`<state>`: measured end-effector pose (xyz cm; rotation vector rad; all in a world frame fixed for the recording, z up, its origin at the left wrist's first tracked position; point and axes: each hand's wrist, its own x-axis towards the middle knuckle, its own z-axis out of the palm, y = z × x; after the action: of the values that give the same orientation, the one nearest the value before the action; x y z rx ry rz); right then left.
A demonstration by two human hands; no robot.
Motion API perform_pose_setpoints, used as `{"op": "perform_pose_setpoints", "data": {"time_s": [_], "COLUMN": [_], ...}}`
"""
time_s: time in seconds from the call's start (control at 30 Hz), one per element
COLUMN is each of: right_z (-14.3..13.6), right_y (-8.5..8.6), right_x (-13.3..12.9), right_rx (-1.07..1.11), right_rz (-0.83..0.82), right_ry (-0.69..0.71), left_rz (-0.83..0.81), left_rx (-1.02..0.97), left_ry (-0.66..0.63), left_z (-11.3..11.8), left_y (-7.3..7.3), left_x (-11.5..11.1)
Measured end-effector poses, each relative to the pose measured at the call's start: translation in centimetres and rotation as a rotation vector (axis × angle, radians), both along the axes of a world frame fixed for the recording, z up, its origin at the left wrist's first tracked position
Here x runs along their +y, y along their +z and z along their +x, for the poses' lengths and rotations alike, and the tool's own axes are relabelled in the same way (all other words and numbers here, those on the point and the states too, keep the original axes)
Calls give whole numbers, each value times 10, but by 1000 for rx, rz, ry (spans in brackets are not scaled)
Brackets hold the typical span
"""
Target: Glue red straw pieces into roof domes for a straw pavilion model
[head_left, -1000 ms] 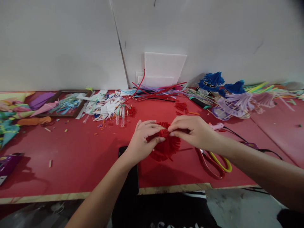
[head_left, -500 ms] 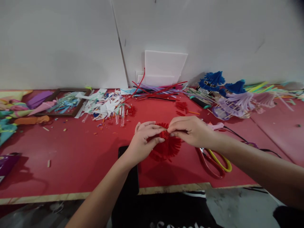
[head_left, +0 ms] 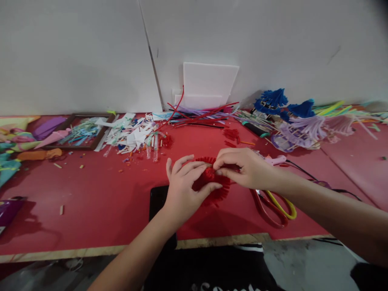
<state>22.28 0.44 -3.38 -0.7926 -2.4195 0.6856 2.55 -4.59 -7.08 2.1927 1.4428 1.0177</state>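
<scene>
A round, fringed red piece made of fuzzy loops is between my two hands, above the red table near its front edge. My left hand curves round its left side, thumb below and fingertips at its raised centre. With finger and thumb pressed together, my right hand pinches the piece at the right of that centre. What exactly lies between the right fingertips is too small to make out. The palms hide part of the red piece.
Red- and yellow-handled pliers lie right of the piece, beside a pink-handled tool with a cord. A black phone is under my left wrist. Behind are scraps, red stems and blue fringed pieces.
My left hand has shifted slightly, its thumb moving right and down across the red piece, with the fingers spread wider. My right hand stays at the centre, almost unmoved.
</scene>
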Motion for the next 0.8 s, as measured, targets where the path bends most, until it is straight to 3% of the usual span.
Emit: {"op": "perform_pose_setpoints", "data": {"time_s": [0.1, 0.27, 0.37, 0.57, 0.8], "right_z": [0, 2, 6, 10, -9], "right_y": [3, 5, 4, 7, 31], "right_x": [-3, -9, -5, 15, 32], "right_rx": [-31, -59, -69, -147, -325], "right_rz": [-38, -74, -109, -99, 129], "right_ry": [3, -41, -75, -72, 97], "left_rz": [-4, -38, -43, -147, -222], "left_rx": [-10, -76, -101, -114, -73], "left_ry": [-1, -228, -274, -264, -207], "left_z": [2, -10, -14, -13, -11], "left_y": [4, 8, 7, 6, 9], "left_x": [2, 18, 24, 23, 24]}}
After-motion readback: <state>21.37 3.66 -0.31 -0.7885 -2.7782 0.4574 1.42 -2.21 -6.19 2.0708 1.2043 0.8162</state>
